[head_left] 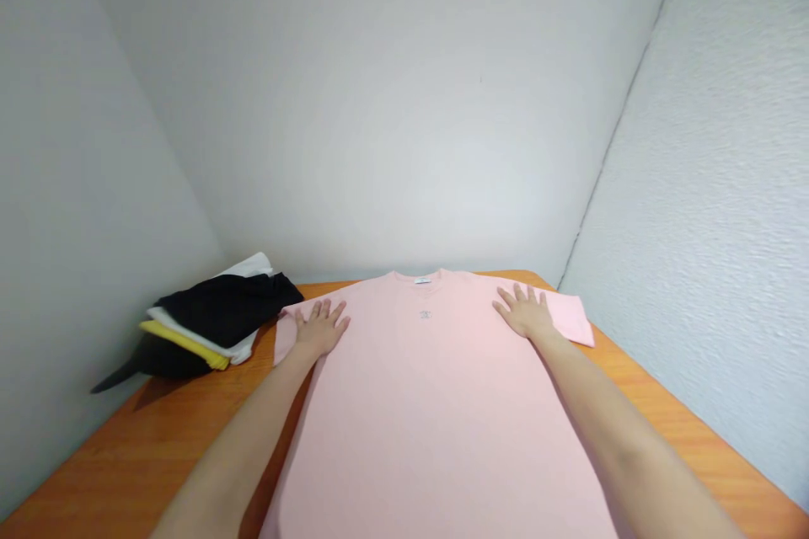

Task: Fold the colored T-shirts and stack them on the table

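A pink T-shirt (436, 404) lies flat, front side up, along the middle of the orange tabletop (158, 446), its collar toward the far edge and its hem running out of view at the near edge. A small emblem sits just below the collar.

The left hand (321, 327) rests palm down on the shirt's left shoulder, where the sleeve begins, fingers spread and flat on the cloth. The right hand (524, 312) rests palm down on the opposite shoulder, fingers likewise spread and flat. Neither hand pinches or grips any fabric. The right sleeve (572, 320) lies extended toward the right edge of the tabletop.

A stack of folded clothes (215, 320) sits at the far left corner, just beside the shirt's left sleeve: black on top, then white, yellow, and black at the bottom.

White walls close in the tabletop on the left, far and right sides.
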Available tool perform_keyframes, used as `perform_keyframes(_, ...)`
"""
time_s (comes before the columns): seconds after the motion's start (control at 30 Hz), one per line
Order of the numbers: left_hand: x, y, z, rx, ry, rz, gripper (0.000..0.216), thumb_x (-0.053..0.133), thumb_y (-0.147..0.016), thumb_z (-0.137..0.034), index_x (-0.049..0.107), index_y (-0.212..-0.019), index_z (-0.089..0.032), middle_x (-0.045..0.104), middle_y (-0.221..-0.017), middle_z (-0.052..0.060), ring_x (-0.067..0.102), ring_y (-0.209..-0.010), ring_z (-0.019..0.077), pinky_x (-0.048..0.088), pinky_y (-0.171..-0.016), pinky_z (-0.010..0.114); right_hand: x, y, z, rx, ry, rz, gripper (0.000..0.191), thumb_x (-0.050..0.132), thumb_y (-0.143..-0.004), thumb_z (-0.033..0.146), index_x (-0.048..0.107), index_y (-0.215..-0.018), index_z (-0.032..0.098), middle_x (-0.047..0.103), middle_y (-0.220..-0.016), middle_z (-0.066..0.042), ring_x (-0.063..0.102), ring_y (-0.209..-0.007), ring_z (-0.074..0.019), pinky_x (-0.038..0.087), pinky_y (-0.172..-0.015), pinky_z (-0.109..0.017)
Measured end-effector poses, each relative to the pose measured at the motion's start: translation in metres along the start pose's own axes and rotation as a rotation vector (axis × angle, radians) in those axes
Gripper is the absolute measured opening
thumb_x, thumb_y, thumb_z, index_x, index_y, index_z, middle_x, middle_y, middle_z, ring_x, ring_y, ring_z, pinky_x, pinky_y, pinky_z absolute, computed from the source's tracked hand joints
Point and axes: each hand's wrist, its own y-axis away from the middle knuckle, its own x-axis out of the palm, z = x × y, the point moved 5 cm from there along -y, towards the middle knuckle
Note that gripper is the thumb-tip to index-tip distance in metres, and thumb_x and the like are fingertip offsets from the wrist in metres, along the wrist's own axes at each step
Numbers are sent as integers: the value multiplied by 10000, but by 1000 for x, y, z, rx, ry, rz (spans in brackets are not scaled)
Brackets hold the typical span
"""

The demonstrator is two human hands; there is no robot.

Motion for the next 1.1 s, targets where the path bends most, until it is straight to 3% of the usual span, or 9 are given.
perform_keyframes(0.13, -28, 19, -36, 200, -36, -115, 561, 319, -972, -384, 320, -1497, -188, 127, -1599, 106, 39, -1487, 281, -20, -1177, 568, -28, 30, 31, -85, 15, -40, 680, 297, -983, 525, 298, -1513, 97, 150, -1584, -152, 38, -1462, -327, 15, -1183, -508)
perform_keyframes(0.23, -31, 67, -54, 349, 14, -108, 581, 264, -985, -473, 328, -1495, -200, 156, -1596, 90, 97, -1483, 279, 56, -1183, 561, -45, 102, 61, -326, -73, -45, 710, 255, -993, 555, 251, -1526, 85, 160, -1581, -141, 67, -1468, -269, 72, -1200, -449)
perform_keyframes(0.37, -11, 124, -51, 414, 81, 29, 641, 228, -969, -572, 250, -1519, -244, 152, -1594, 45, 126, -1479, 274, 129, -1177, 559, -52, 204, 76, -534, -165, 13, 729, 269, -991, 594, 153, -1554, 146, 130, -1589, -99, 74, -1469, -220, 132, -1206, -413)
perform_keyframes(0.5, 2, 120, -36, 362, 69, 47, 653, 224, -971, -556, 196, -1531, -221, 117, -1599, 49, 125, -1480, 263, 173, -1171, 548, -50, 230, 33, -408, -160, 22, 667, 275, -1002, 547, 167, -1553, 186, 187, -1581, -86, 153, -1459, -232, 165, -1193, -464)
perform_keyframes(0.6, -2, 103, -30, 371, 64, 0, 606, 237, -983, -491, 263, -1516, -204, 191, -1591, 74, 167, -1471, 270, 176, -1169, 553, -59, 229, -14, -241, -117, -75, 632, 291, -995, 519, 311, -1505, 147, 279, -1551, -129, 200, -1443, -291, 211, -1159, -526)
perform_keyframes(0.73, -30, 118, -43, 452, 184, -224, 553, 334, -971, -433, 407, -1438, -146, 342, -1533, 138, 216, -1449, 318, 159, -1166, 586, -81, 256, -51, -55, -159, -239, 471, 362, -970, 484, 589, -1156, 116, 582, -1247, -199, 507, -1204, -332, 403, -996, -492)
perform_keyframes(0.87, -63, 175, -110, 626, 613, -294, 376, 366, -987, -300, 459, -1333, -186, 507, -1368, 124, 428, -1303, 229, 353, -1106, 443, -56, 276, -49, 123, -482, -68, 356, 447, -918, 522, 595, -889, 199, 650, -830, -77, 608, -796, -241, 470, -755, -375)
perform_keyframes(1.0, -68, 219, -217, 777, 896, -14, 215, 403, -970, -252, 510, -1153, -218, 592, -1145, 85, 542, -1086, 201, 454, -960, 373, -13, 259, -32, 254, -943, 93, 433, 531, -784, 610, 613, -830, 187, 652, -796, -59, 600, -760, -228, 467, -720, -341)
perform_keyframes(1.1, -58, 227, -285, 728, 955, 111, 205, 529, -904, -364, 517, -1026, -199, 594, -1030, 91, 566, -967, 232, 480, -840, 379, -12, 249, -17, 280, -1164, 248, 489, 544, -749, 657, 609, -748, 172, 579, -623, -14, 527, -568, -178, 419, -563, -293)
